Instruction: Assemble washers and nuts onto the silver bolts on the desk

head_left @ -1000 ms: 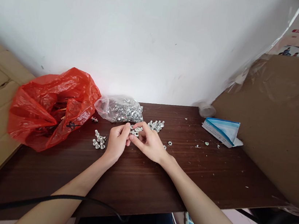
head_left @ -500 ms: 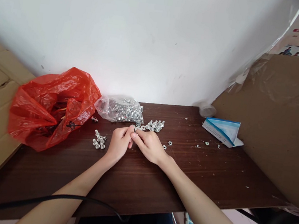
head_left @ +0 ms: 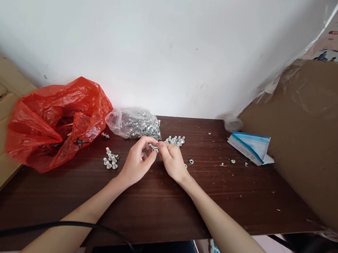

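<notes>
Small metal piece (head_left: 154, 147) in a pinch

We see the left hand (head_left: 137, 160) pinching the piece between thumb and forefinger; the right hand (head_left: 173, 161) has its fingertips bunched beside it, though we cannot tell whether they grip it. Just beyond stand bolts (head_left: 176, 140), near a clear bag (head_left: 139, 124).

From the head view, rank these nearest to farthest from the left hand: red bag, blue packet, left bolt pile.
1. Left bolt pile: just left of the left hand.
2. Red bag: farther left.
3. Blue packet: far right.
</notes>
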{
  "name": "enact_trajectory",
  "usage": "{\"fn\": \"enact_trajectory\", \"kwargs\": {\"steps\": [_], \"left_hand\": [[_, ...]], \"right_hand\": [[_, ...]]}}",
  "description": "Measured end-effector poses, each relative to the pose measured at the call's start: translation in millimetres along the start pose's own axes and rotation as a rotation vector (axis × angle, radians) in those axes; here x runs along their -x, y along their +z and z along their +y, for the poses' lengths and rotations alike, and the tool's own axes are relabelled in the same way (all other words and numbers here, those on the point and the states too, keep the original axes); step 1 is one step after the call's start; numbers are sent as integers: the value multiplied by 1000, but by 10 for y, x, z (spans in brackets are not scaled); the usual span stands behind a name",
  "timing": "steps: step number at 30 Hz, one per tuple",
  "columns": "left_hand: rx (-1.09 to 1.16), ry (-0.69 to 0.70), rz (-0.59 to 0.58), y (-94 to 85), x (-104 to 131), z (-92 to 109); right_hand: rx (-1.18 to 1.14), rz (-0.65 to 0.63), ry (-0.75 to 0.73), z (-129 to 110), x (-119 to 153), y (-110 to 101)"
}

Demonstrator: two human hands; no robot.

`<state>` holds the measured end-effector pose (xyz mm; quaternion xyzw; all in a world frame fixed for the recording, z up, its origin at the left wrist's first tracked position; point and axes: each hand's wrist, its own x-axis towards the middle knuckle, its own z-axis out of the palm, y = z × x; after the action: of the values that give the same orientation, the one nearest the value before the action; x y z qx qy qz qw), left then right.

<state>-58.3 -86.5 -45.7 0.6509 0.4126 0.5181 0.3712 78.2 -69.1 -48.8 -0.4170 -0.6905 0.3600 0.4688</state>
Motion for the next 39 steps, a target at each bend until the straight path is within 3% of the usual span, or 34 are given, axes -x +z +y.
{"fn": "enact_trajectory", "kwargs": {"steps": [9,15,26,39], "left_hand": [[-20,-83,110,-68,-44,-13],[-87,-83,-27,-83,-49,18],[-148,-104,-108,-109,-53,41],[-81,-82,-94,-142,-84,-36]], "right_hand": [[-12,-17,23,-20,18,35],[-32,-6,36,-15,8,25],[-82,-31,36,-1,7,28],[-37,-47,20,-21,-2,5]]}}
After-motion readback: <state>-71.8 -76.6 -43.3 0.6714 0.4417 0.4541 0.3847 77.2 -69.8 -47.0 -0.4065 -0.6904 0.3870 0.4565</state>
